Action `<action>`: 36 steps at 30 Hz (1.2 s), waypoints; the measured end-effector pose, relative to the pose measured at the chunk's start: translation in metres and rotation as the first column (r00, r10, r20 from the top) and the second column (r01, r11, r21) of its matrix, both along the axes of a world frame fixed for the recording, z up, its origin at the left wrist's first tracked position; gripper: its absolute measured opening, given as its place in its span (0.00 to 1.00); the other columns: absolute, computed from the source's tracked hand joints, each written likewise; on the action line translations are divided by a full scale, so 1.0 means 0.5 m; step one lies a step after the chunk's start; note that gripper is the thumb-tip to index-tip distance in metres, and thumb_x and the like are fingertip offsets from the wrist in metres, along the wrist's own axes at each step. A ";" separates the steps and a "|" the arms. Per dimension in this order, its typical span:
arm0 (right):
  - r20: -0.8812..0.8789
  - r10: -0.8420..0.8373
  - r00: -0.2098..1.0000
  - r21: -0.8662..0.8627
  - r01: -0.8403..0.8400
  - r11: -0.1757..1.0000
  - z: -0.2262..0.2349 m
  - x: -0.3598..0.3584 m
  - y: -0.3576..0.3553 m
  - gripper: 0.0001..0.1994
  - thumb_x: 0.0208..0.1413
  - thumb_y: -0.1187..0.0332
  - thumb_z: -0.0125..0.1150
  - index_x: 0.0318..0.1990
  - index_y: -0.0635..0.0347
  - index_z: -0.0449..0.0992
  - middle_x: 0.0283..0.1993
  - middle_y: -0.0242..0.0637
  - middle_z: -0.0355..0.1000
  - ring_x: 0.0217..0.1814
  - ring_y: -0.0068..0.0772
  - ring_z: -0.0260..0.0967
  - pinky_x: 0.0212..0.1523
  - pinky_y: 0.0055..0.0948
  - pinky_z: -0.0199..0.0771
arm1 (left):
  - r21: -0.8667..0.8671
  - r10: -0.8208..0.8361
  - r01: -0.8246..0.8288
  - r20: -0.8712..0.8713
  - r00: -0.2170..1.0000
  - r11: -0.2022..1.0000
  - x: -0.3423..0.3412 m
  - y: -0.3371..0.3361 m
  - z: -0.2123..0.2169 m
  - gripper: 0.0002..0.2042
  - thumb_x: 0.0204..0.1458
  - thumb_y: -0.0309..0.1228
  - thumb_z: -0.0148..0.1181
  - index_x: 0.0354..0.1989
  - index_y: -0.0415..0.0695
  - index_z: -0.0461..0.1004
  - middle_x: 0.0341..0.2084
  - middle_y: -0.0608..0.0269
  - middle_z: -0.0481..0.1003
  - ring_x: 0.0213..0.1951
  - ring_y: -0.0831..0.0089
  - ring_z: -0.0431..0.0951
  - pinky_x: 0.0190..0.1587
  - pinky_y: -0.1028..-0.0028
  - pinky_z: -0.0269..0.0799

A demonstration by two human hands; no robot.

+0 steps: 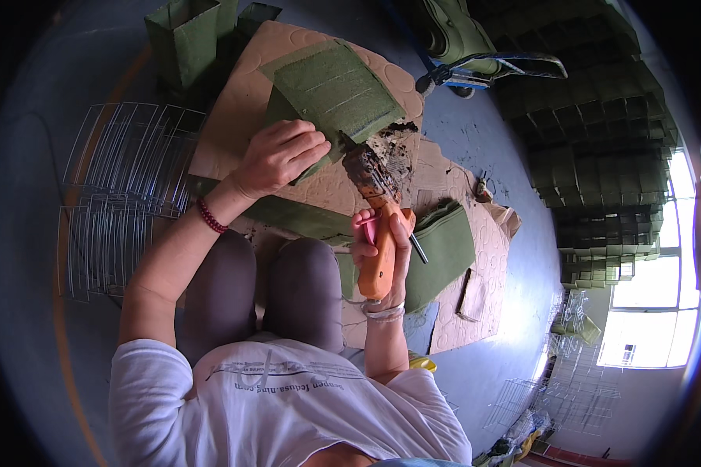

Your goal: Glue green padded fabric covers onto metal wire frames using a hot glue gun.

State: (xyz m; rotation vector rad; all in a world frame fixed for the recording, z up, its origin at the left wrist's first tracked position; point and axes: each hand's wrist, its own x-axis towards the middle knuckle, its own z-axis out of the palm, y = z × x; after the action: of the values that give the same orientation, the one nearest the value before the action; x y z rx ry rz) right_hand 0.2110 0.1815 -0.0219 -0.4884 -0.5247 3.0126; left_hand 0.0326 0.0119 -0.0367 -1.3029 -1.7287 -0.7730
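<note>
My left hand point(290, 152), a dark red bead bracelet at its wrist, is closed on the near left edge of a green fabric piece point(336, 87). The fabric lies on a brown sheet point(237, 97) and looks folded into a flat-sided shape. In my right hand point(399, 253) is an orange pistol-grip tool point(378, 268) with a pink trigger. My fingers wrap its handle. The tool's head point(370, 173) is crusted with dark residue, and its tip reaches the fabric's near corner. What the tip touches is too small to tell.
More green fabric point(442, 253) lies to the right, beside a brown embossed sheet point(479, 319). Wire frames point(125, 156) stack on the left. Green box-shaped pieces point(183, 43) stand at the far left. A blue-framed cart point(491, 66) is beyond. Stacked green pieces point(592, 140) line the right.
</note>
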 end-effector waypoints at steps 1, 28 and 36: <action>-0.001 0.000 1.000 0.001 0.000 1.000 -0.005 -0.005 0.009 0.20 0.56 0.63 0.54 0.45 0.74 0.63 0.43 0.52 0.67 0.43 0.36 0.71 0.21 0.16 0.73 | 0.001 0.000 0.000 -0.001 1.000 1.000 0.000 0.001 -0.001 0.11 0.40 0.27 0.55 0.34 0.41 0.76 0.33 0.67 0.73 0.38 0.71 0.73 0.38 0.73 0.73; -0.105 -0.022 0.994 0.115 0.034 0.993 -0.032 -0.056 0.078 0.20 0.57 0.63 0.54 0.47 0.72 0.63 0.44 0.52 0.67 0.44 0.39 0.72 0.22 0.18 0.74 | 0.051 0.036 -0.038 0.038 0.999 0.998 0.004 0.012 0.004 0.09 0.39 0.26 0.56 0.31 0.41 0.75 0.31 0.67 0.73 0.37 0.72 0.74 0.35 0.75 0.73; -0.059 0.010 0.998 0.048 -0.007 0.999 -0.030 -0.011 0.019 0.17 0.57 0.62 0.53 0.43 0.69 0.63 0.43 0.53 0.67 0.46 0.40 0.69 0.21 0.17 0.74 | 0.062 0.029 -0.032 0.050 0.998 0.998 0.006 0.012 0.005 0.08 0.39 0.26 0.56 0.31 0.42 0.76 0.31 0.67 0.73 0.37 0.72 0.74 0.35 0.75 0.73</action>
State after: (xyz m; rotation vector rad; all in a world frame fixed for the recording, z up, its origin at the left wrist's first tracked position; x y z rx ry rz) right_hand 0.2055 0.1909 -0.0371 -0.3937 -0.5942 3.0037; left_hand 0.0355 0.0177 -0.0340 -1.2217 -1.7451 -0.8408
